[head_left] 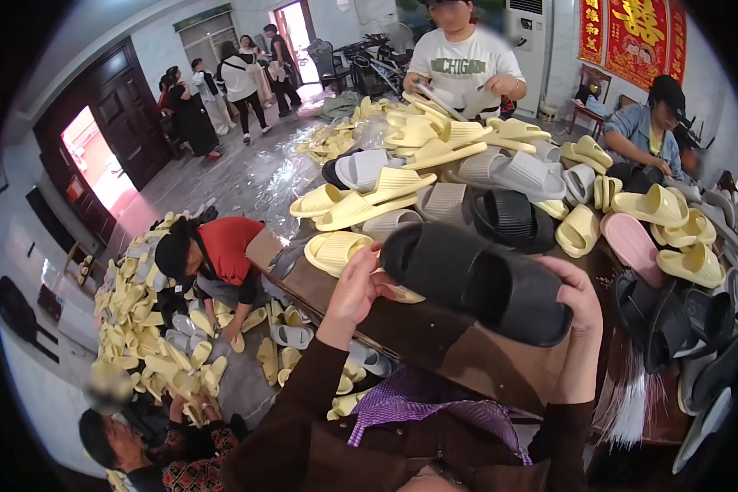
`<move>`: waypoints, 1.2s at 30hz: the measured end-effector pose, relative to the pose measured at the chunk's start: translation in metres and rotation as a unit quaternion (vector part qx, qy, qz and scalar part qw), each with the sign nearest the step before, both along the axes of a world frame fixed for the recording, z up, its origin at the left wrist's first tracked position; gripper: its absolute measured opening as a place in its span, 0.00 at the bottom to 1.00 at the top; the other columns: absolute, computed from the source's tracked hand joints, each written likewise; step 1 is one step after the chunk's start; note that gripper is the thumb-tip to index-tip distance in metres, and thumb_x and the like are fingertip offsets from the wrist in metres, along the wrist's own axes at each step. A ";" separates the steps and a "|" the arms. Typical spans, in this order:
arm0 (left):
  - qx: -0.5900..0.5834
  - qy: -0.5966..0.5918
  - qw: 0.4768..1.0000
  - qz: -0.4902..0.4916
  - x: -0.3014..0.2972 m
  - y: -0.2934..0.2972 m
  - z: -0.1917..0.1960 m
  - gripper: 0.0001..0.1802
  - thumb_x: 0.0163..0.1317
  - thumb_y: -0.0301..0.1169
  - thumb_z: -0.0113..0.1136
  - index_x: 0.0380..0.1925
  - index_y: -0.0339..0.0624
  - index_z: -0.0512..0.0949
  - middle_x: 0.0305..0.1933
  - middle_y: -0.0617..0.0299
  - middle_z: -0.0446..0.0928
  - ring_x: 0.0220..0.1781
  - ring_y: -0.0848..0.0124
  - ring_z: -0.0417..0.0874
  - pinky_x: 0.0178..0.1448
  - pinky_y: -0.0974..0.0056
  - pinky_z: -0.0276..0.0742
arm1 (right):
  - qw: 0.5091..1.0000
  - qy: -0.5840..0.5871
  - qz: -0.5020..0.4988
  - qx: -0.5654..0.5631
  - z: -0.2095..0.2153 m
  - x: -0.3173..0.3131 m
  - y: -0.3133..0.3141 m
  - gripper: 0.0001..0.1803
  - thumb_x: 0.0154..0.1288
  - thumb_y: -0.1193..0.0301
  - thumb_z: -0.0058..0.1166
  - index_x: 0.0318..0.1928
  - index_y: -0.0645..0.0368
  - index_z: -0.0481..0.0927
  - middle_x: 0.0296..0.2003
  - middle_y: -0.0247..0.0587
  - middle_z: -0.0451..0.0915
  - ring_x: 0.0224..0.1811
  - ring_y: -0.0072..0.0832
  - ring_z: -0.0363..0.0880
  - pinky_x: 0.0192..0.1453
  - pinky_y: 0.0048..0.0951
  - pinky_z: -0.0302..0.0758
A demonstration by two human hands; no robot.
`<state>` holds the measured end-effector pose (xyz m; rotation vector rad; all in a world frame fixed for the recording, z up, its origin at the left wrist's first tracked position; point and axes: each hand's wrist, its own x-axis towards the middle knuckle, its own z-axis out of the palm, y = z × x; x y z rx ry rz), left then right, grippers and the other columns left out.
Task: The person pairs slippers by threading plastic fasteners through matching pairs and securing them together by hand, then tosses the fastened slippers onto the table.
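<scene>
Above the table's near edge I hold up black slide slippers (522,299), which look like a pair laid together end to end. My left hand (354,289) grips their left end between thumb and fingers. My right hand (578,293) closes round the right end, with its thumb on the edge. Just beyond them on the brown table (455,348) lie a ribbed black slide (512,220), several grey slides (444,203) and a yellow slide (336,252). Part of another yellow slide shows beneath the held ones, near my left fingers.
Yellow slides (435,152) heap up across the table. A pink slide (634,246) and black slides (672,316) lie to the right, above white bristly strands (631,402). People work across the table, at right, and beside a floor pile (143,328) at left.
</scene>
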<state>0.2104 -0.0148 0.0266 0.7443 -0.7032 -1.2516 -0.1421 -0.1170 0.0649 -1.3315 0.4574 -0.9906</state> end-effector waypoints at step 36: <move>0.194 0.045 0.977 -0.078 -0.098 0.086 -0.085 0.16 0.58 0.25 0.48 0.47 0.35 0.67 0.44 0.52 0.75 0.42 0.61 0.80 0.39 0.54 0.82 | 0.880 0.212 -0.408 0.121 -0.138 -0.079 -0.120 0.10 0.54 0.73 0.58 0.36 0.66 0.83 0.31 0.41 0.82 0.34 0.24 0.77 0.40 0.25 0.72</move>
